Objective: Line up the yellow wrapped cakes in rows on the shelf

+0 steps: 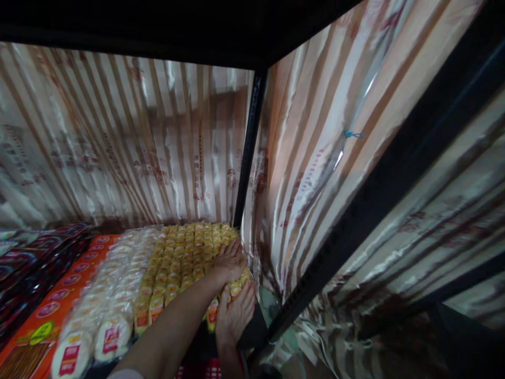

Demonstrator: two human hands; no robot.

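Observation:
Rows of small yellow snack packets [173, 258] stand packed together on a shelf. My left hand [229, 261] lies flat on the packets near the back right corner, its fingers stretched out. Closer to me, my right hand [236, 316] rests against the right-hand end of the rows. Its fingers are extended, and a few packets show between the two hands. My left forearm crosses over the front rows and hides part of them.
Left of the yellow packets are clear-wrapped round white cakes [112, 337], an orange printed package [43, 321] and dark glossy packages [23, 279]. A black shelf post [248, 142] rises at the back corner. Printed plastic sheeting [185, 142] hangs behind. Below sits something red and latticed [203, 369].

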